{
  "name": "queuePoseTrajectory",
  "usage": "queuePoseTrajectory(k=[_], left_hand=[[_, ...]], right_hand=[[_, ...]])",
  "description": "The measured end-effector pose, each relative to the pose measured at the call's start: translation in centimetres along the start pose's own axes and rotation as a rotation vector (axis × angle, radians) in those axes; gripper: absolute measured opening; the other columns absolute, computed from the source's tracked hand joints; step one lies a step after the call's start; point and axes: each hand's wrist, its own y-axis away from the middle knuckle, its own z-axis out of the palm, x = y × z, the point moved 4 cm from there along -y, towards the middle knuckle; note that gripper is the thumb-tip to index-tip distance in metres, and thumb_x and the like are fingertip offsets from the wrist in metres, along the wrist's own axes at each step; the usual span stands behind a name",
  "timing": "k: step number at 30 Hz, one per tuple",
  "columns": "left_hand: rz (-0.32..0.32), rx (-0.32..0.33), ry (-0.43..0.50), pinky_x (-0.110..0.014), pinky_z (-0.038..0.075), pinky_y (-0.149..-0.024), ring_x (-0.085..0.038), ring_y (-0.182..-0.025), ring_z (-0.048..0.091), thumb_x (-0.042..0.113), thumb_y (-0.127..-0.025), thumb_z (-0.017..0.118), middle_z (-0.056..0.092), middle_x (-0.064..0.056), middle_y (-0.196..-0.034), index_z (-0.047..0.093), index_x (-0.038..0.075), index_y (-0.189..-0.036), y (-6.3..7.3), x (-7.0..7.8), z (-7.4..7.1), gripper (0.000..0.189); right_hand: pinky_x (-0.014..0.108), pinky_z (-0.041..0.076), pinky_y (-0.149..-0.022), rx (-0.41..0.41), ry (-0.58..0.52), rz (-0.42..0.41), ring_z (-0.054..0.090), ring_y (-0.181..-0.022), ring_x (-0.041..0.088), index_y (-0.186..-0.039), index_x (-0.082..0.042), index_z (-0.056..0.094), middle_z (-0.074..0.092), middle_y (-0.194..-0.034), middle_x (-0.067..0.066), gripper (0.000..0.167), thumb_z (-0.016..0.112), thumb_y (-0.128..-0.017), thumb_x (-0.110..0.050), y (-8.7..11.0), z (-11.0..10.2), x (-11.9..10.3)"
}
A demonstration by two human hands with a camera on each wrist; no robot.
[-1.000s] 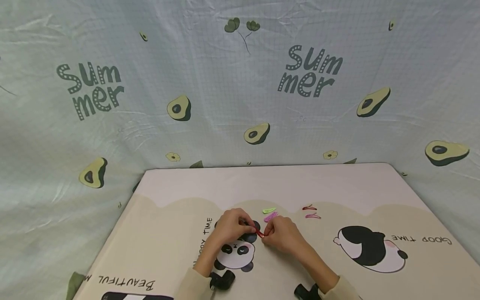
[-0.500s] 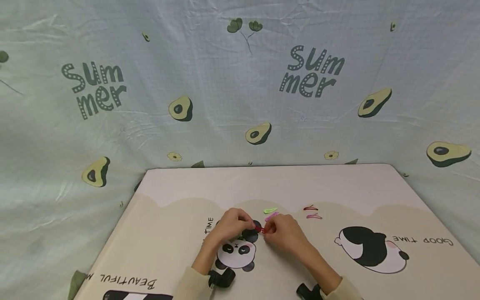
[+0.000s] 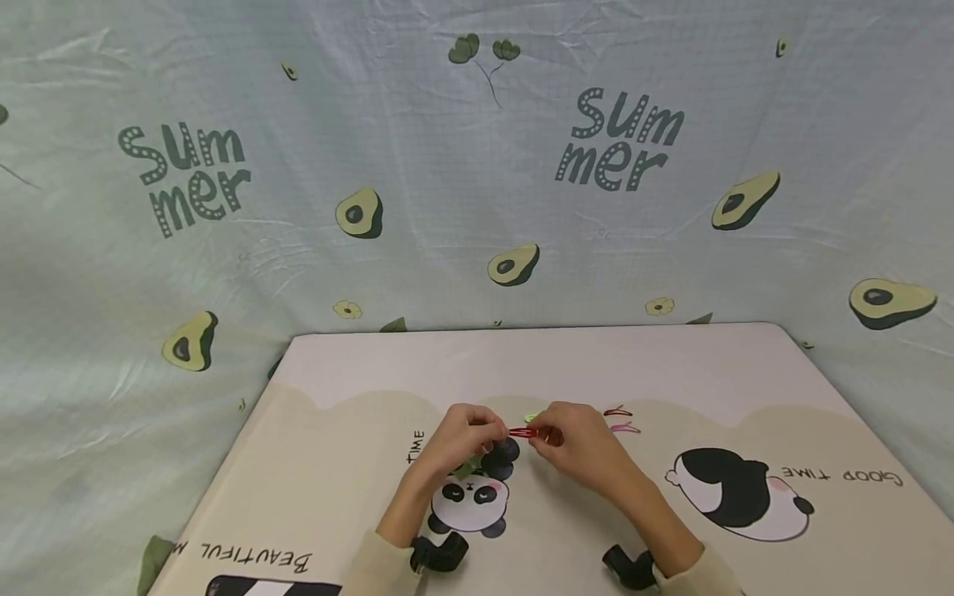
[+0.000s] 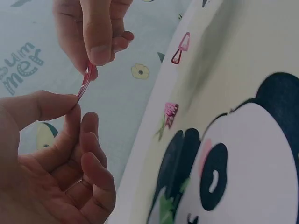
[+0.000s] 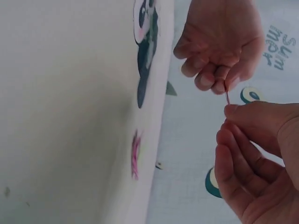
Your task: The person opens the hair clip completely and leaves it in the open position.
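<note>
A red snap hair clip [image 3: 521, 432] is held between both hands above the table, its ends pointing to either side. My left hand [image 3: 464, 439] pinches one end between thumb and index finger, the other fingers loosely curled in the left wrist view. The opposite end of the clip [image 4: 84, 85] is pinched by my right hand [image 3: 580, 443]. Beyond the hands lie a light green hair clip [image 3: 531, 417], partly covered by the right hand, and pink clips [image 4: 171, 109] beside it. Farther right, a red clip [image 3: 618, 411] and a pink clip [image 3: 624, 428] lie close together.
The table [image 3: 566, 530] wears a beige cover printed with a panda [image 3: 469, 503] under the left hand and a black-and-white dog [image 3: 738, 495] at right. A fabric curtain [image 3: 440, 157] with avocados hangs behind the far edge. Black wrist mounts [image 3: 440, 553] sit at both sleeves.
Both hands have raised the red hair clip, and it has turned from slanted to nearly level. The right hand now covers the pink clips beside the green one.
</note>
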Motion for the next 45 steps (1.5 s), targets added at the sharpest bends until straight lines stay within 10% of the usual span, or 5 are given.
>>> queuePoseTrajectory(k=[7, 25, 38, 45], left_hand=[[0.101, 0.065, 0.019, -0.034, 0.058, -0.072, -0.019, -0.078, 0.063, 0.016, -0.095, 0.07, 0.071, -0.007, -0.09, 0.077, 0.005, -0.096, 0.9, 2.3, -0.4, 0.013], [0.472, 0.29, -0.34, -0.02, 0.058, -0.066, -0.007, -0.076, 0.062, 0.015, -0.086, 0.083, 0.078, 0.003, -0.088, 0.082, 0.012, -0.095, 2.9, 6.8, -0.1, 0.01], [0.835, 0.423, -0.58, -0.014, 0.054, -0.06, -0.007, -0.067, 0.062, 0.015, -0.081, 0.088, 0.076, 0.003, -0.083, 0.08, 0.01, -0.089, 3.5, 7.8, 0.2, 0.012], [0.932, 0.46, -0.619, -0.012, 0.054, -0.062, -0.008, -0.068, 0.066, 0.013, -0.08, 0.088, 0.077, 0.001, -0.083, 0.082, 0.01, -0.088, 3.7, 7.9, 0.3, 0.01]], right_hand=[[0.02, 0.055, -0.063, 0.025, -0.122, -0.09, 0.057, -0.069, -0.002, -0.095, -0.012, 0.08, 0.069, -0.078, -0.009, 0.013, 0.085, -0.083, -0.011, 0.0, -1.9, 0.0], [0.022, 0.06, -0.072, -0.035, -0.387, 0.018, 0.066, -0.075, 0.004, -0.104, -0.012, 0.079, 0.075, -0.09, -0.005, 0.014, 0.08, -0.09, -0.013, 0.3, -3.8, 0.7], [0.026, 0.061, -0.072, -0.063, -0.483, 0.027, 0.071, -0.076, 0.015, -0.106, -0.01, 0.077, 0.076, -0.089, -0.001, 0.015, 0.077, -0.094, -0.018, 0.5, -4.0, 1.0], [0.025, 0.06, -0.069, -0.063, -0.484, 0.025, 0.07, -0.074, 0.014, -0.106, -0.01, 0.077, 0.075, -0.088, -0.001, 0.014, 0.075, -0.095, -0.018, 0.5, -4.3, 0.8]])
